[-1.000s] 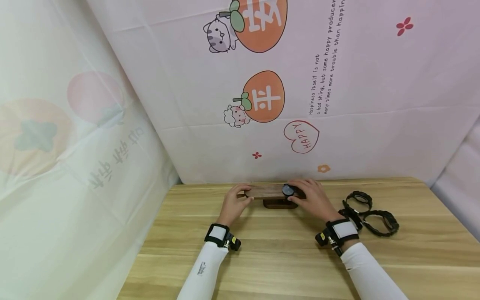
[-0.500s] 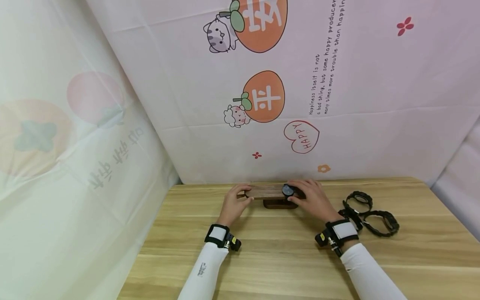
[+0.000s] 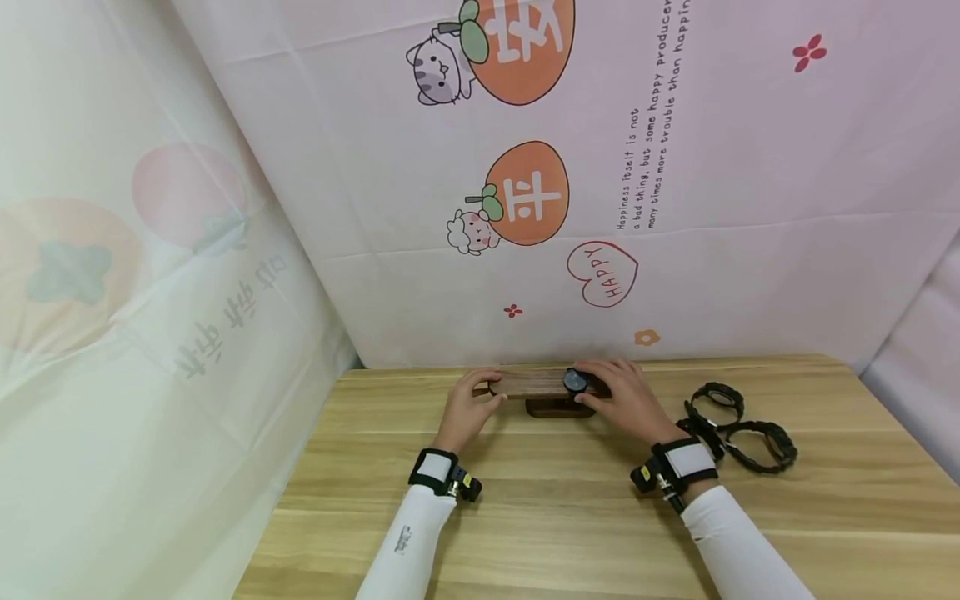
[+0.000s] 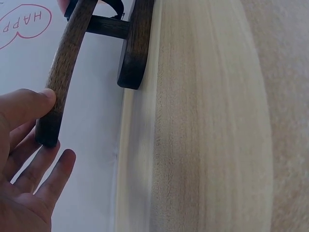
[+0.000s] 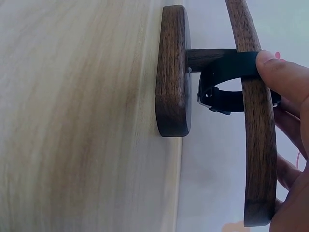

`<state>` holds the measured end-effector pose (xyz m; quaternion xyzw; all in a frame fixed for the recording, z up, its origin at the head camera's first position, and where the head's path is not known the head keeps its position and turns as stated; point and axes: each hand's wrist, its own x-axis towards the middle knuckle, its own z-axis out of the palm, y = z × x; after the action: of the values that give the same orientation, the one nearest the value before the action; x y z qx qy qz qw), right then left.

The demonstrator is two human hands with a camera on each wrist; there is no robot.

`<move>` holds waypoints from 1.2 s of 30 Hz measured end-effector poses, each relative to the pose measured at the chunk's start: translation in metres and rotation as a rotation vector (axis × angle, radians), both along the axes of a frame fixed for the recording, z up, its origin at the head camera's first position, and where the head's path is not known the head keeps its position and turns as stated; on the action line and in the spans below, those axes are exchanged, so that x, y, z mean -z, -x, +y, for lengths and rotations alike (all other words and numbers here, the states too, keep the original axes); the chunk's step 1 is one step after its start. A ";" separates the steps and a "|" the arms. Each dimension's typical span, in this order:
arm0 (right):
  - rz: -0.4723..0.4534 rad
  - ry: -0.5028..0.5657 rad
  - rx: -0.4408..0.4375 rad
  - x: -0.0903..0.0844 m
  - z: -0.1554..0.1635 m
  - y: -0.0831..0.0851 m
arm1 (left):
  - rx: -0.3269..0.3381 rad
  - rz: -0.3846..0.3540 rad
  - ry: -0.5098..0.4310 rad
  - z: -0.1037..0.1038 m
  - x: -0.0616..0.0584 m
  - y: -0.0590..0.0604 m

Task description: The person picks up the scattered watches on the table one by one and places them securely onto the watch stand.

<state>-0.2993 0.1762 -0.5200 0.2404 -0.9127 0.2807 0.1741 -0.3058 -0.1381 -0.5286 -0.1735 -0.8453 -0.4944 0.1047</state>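
Nothing has moved across the last second; both hands sit exactly where they were, so I read this as a settling hold, not a transfer. Left hand (image 3: 467,408) pinches the left end of the wooden stand's bar (image 3: 534,383), thumb on the near edge and fingers curled behind it; the left wrist view confirms the thumb (image 4: 30,104) is pressed on the bar end. In the middle, the stand's base (image 3: 558,407) rests flat on the table (image 3: 525,500), near the back edge. A black watch (image 3: 576,380) is strapped round the bar, right of the post. Right hand (image 3: 628,400) grips the right end of the bar, thumb (image 5: 282,72) on the strap, other fingers curled behind. Further right, two more black watches (image 3: 738,423) lie on the table, well apart from the stand.
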 end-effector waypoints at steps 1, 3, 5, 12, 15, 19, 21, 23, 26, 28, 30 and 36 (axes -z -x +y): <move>-0.001 -0.001 -0.002 0.000 0.000 0.000 | 0.001 -0.001 0.002 0.000 0.000 0.000; -0.006 -0.002 -0.005 -0.001 0.001 -0.001 | 0.002 -0.007 0.004 0.000 -0.001 0.000; -0.009 -0.004 -0.010 -0.002 0.001 -0.001 | 0.003 -0.013 0.007 -0.001 -0.002 0.000; -0.009 -0.005 -0.021 -0.002 0.003 -0.002 | 0.003 -0.006 0.018 -0.001 -0.001 0.000; 0.008 -0.003 -0.025 -0.002 0.006 -0.003 | 0.010 0.008 0.024 -0.001 -0.001 0.000; 0.037 -0.006 -0.053 -0.003 0.012 -0.003 | 0.017 0.024 0.038 -0.001 -0.002 0.001; 0.046 -0.017 -0.070 -0.004 0.016 -0.004 | 0.019 0.029 0.042 -0.002 -0.002 0.001; 0.052 -0.032 -0.081 -0.005 0.021 -0.006 | 0.019 0.029 0.045 -0.003 -0.002 0.002; 0.049 -0.071 -0.075 -0.008 0.029 -0.011 | 0.019 0.033 0.047 -0.003 -0.002 0.003; 0.033 -0.094 -0.072 -0.011 0.035 -0.015 | 0.016 0.031 0.052 -0.003 -0.002 0.003; 0.029 -0.113 -0.069 -0.013 0.040 -0.019 | 0.014 0.030 0.056 -0.003 -0.003 0.003; 0.067 -0.143 -0.076 -0.015 0.053 -0.029 | 0.012 0.047 0.065 -0.003 0.000 0.003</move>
<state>-0.2706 0.2292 -0.5055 0.2959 -0.9144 0.2129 0.1761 -0.3091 -0.1408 -0.5286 -0.1935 -0.8572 -0.4629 0.1157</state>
